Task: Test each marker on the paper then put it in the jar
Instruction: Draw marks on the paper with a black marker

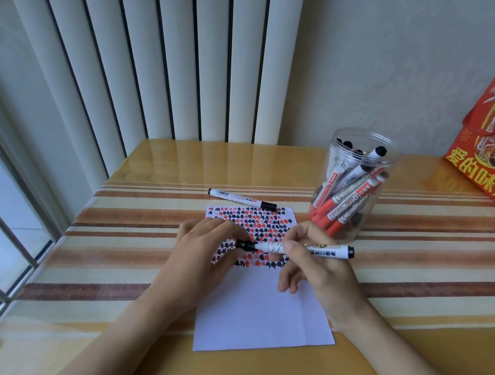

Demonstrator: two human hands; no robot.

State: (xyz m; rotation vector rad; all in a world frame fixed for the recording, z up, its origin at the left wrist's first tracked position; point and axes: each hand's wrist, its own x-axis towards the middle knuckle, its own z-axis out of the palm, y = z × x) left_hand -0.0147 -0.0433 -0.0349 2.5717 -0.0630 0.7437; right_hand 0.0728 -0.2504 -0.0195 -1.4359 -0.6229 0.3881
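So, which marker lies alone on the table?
The black-capped marker beyond the paper; the others stand in the jar or are held.

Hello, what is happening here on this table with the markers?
A person is testing markers. The right hand holds a black marker over the paper, and the left hand pinches its cap end. Another marker lies beside the paper. The jar already holds many markers.
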